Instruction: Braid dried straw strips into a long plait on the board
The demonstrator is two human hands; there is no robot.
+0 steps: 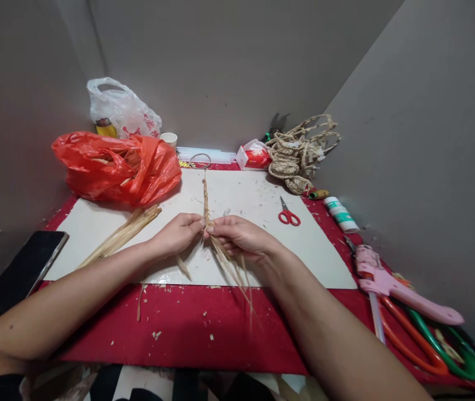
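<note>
A narrow straw braid (206, 197) runs away from me over the white board, its far end tied to a wire ring (200, 161). My left hand (179, 231) pinches the near end of the braid from the left. From the other side my right hand (237, 234) closes on the same spot, and loose straw strands (231, 267) fan out below it toward me. The exact grip between the fingertips is partly hidden. A bundle of dry straw (122, 236) lies left of my left hand. Red-handled scissors (289, 214) rest on the board to the right.
A red plastic bag (118, 170) of straw stands back left, and coiled rope pieces (290, 156) back right. A phone (18, 273) lies at the left edge. At the right are a pink glue gun (400, 287), a white-green bottle (341, 214) and large-handled shears (413, 345).
</note>
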